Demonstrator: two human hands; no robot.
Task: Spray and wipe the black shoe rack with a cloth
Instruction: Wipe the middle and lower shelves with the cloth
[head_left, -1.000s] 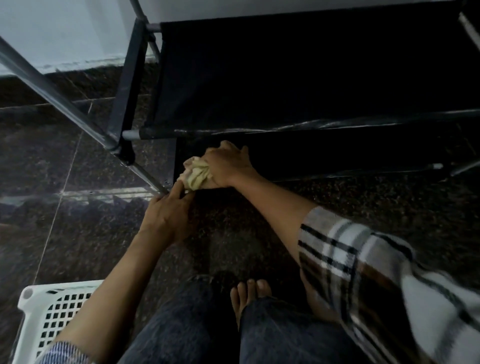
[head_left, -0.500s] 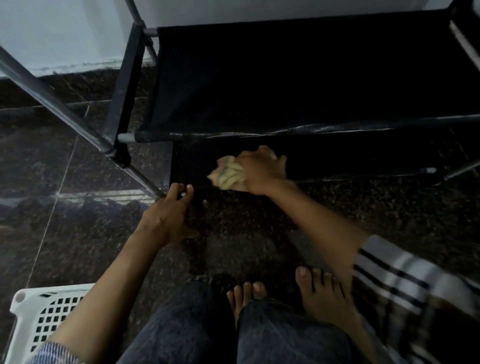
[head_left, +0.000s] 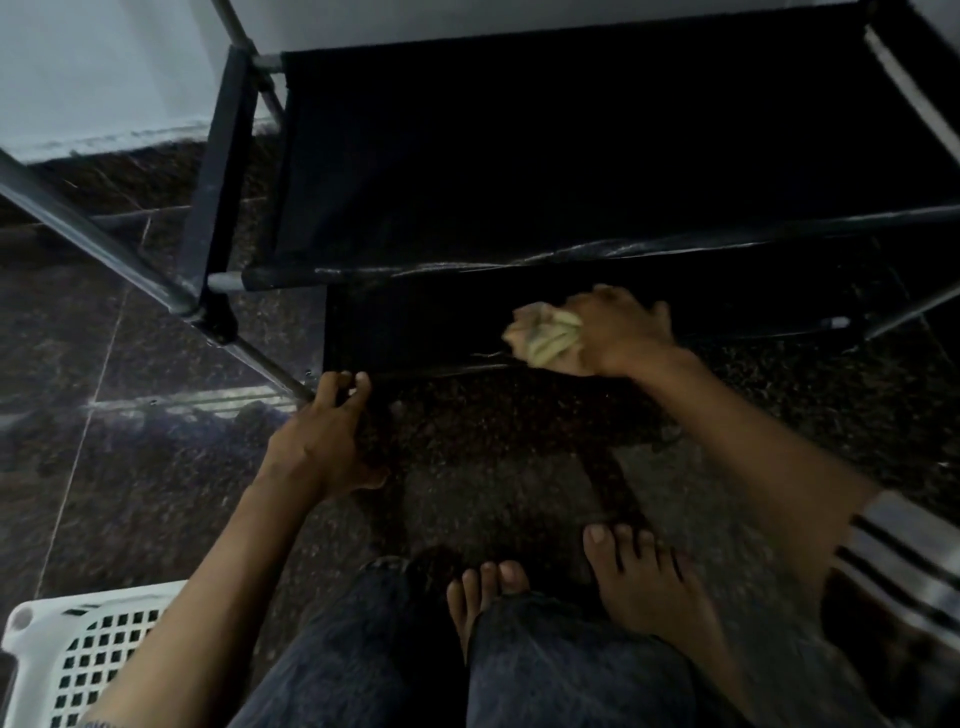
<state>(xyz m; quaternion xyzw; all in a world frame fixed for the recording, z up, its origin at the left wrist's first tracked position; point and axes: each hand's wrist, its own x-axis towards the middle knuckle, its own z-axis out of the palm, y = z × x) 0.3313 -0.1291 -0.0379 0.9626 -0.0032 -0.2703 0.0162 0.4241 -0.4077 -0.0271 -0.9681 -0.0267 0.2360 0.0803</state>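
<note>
One black fabric shoe rack with a grey metal tube frame (head_left: 519, 156) stands on the floor against the wall, and two of its black fabric shelves show: the wide upper one and the lower one (head_left: 415, 332) just above the floor. One crumpled pale yellow cloth (head_left: 543, 332) is pressed to the front edge of the lower shelf, right of its middle. The right hand (head_left: 618, 332) grips the cloth, fingers curled over the bunched fabric. The left hand (head_left: 324, 441) reaches to the lower shelf's front left corner, where its curled fingertips hook round the front bar beside the slanted grey frame tube (head_left: 130, 270); the thumb hangs free below.

Two bare feet (head_left: 644, 587) rest on the floor below the hands, and two legs in dark denim (head_left: 363, 660) fill the bottom of the view. One sleeve with a light and dark plaid pattern (head_left: 904, 561) shows at the right edge. One white plastic basket with a square-holed lattice wall (head_left: 83, 654) sits at the lower left corner.

The floor is glossy dark speckled stone tile (head_left: 104, 467) with thin pale seams. A pale wall (head_left: 104, 67) rises behind the rack.
</note>
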